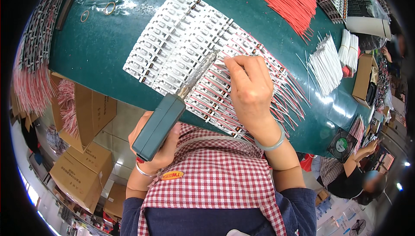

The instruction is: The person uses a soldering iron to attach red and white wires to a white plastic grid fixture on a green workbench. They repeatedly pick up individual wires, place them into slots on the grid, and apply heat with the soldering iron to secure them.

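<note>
My left hand (167, 147) is closed round the dark green body of a soldering gun (160, 123). Its long, silvery, crusted barrel points up and to the right, and the tip is close to my right fingertips. My right hand (251, 84) pinches a thin wire near that tip, over the rows of white parts. These white lamp-like modules (173, 41) lie side by side in slanting rows, with small metal and brown pieces on them. Red and white wires (281, 97) run from the right-hand row and fan out below and beside my right hand.
On the green table (99, 50) lie several rubber bands (110, 8), a bundle of red wires (289, 2) and a pile of white wires (325, 65). Wired modules (32, 71) are stacked at the left. Cardboard boxes (82, 175) stand below. Another person (346, 179) works at the right.
</note>
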Demonstrator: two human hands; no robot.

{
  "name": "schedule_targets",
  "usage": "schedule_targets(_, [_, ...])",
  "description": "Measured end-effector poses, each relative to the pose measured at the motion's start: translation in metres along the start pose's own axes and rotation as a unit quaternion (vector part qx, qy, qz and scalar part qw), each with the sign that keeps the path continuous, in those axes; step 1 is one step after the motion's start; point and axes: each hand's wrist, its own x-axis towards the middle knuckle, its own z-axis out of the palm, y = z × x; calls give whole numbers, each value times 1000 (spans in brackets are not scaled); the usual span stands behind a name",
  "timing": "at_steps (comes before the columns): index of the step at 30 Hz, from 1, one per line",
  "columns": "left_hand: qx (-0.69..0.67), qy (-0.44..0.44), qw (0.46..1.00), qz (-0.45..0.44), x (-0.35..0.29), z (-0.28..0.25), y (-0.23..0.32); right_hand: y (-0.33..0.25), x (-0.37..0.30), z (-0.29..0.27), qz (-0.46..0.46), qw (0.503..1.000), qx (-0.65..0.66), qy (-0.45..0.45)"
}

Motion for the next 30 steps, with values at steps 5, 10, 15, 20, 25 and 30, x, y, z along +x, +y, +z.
schedule_targets(5, [-3,-4,1000,-18,1,1,0,-1,2,-3,7,1000,17,8])
schedule_targets(10, [1,-7,1000,-30,2,0,3,5,5,-5,6,999,20,26])
schedule_targets(15, [13,1,1000,-3,8,2,9,5,5,-4,4,1000,14,15])
schedule_targets(20, [32,-5,999,31,20,1,20,4,4,-2,3,1000,9,13])
schedule_targets(25, [25,-12,999,28,23,2,22,4,4,-3,5,1000,3,4])
schedule_targets(30, [23,-14,999,21,24,4,22,6,4,-1,-1,1000,-2,6])
